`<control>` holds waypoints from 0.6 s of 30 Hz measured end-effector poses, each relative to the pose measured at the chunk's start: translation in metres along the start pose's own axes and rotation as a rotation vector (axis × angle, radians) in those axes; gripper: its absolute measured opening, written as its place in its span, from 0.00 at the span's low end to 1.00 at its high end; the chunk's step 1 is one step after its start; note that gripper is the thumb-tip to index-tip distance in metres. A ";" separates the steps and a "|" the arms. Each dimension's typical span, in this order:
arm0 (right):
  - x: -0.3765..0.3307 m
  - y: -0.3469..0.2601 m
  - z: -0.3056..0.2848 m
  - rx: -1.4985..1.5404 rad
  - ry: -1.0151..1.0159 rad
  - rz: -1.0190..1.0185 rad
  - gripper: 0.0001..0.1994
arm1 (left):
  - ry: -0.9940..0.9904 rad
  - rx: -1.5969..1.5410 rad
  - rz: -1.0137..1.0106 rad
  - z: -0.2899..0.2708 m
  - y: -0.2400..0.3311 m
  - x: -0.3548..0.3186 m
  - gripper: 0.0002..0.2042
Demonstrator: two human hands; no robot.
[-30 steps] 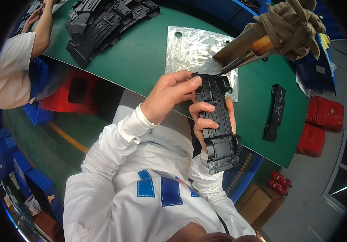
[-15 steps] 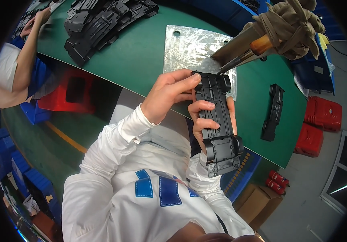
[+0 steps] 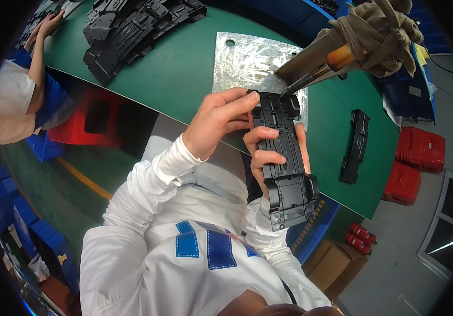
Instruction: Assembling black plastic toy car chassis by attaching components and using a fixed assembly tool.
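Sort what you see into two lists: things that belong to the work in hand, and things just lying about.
In use:
- long black plastic part, held by left hand and right hand
- cloth-wrapped tool, its tip at the part's top end
- metal plate beneath

Lying about:
- spare black part on the green table
- heap of black parts
- red crates

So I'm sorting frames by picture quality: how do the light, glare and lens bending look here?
Head view: even daylight; glare on the metal plate; the green table edge bends toward the rim; black corners from the fisheye; the black plastic part held in the left hand and right hand is sharp.
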State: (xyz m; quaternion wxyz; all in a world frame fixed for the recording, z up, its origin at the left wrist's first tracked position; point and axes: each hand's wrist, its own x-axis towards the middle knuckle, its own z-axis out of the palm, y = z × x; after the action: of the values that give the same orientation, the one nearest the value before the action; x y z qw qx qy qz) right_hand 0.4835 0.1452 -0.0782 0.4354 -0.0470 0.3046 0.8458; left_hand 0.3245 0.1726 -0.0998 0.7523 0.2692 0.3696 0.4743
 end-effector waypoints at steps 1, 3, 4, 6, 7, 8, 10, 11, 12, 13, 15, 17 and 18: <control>0.000 0.000 0.000 0.001 0.000 0.001 0.27 | 0.002 0.003 -0.003 0.000 0.000 0.000 0.14; -0.001 0.000 0.002 -0.006 0.010 -0.002 0.27 | 0.004 0.007 -0.006 0.000 0.000 0.001 0.14; -0.001 -0.001 0.003 -0.013 0.020 -0.004 0.27 | 0.003 0.009 -0.007 0.000 0.000 0.001 0.14; -0.001 -0.001 0.002 -0.011 0.020 -0.005 0.27 | 0.005 0.011 -0.007 0.000 0.000 0.000 0.15; -0.001 -0.001 0.002 -0.010 0.019 -0.007 0.27 | 0.009 0.015 -0.005 0.000 0.000 0.000 0.15; -0.001 -0.001 0.001 -0.010 0.020 -0.004 0.27 | 0.014 0.018 -0.002 0.000 0.000 0.000 0.15; -0.001 -0.001 0.002 -0.016 0.015 -0.009 0.27 | 0.013 0.017 -0.001 0.000 -0.001 0.000 0.15; -0.001 -0.001 0.002 -0.016 0.016 -0.008 0.27 | 0.011 0.017 -0.001 -0.001 -0.001 0.001 0.15; 0.000 -0.001 0.001 -0.018 0.010 -0.005 0.27 | 0.011 0.017 -0.001 0.000 -0.001 0.001 0.15; 0.000 -0.001 0.001 -0.020 0.005 -0.001 0.27 | 0.013 0.013 -0.002 0.001 0.000 0.000 0.15; -0.001 -0.001 0.001 -0.020 0.001 0.002 0.27 | 0.015 0.008 -0.002 0.001 0.000 0.000 0.15; -0.001 -0.001 0.002 -0.020 -0.004 0.006 0.27 | 0.005 0.018 0.001 0.000 -0.001 0.001 0.15; -0.001 -0.001 0.002 -0.021 -0.002 0.005 0.27 | 0.005 0.018 0.001 0.000 -0.001 0.001 0.15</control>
State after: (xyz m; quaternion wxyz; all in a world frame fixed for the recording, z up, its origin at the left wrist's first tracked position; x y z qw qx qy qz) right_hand 0.4852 0.1463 -0.0773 0.4331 -0.0500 0.2957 0.8500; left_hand 0.3252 0.1734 -0.1009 0.7486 0.2748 0.3756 0.4722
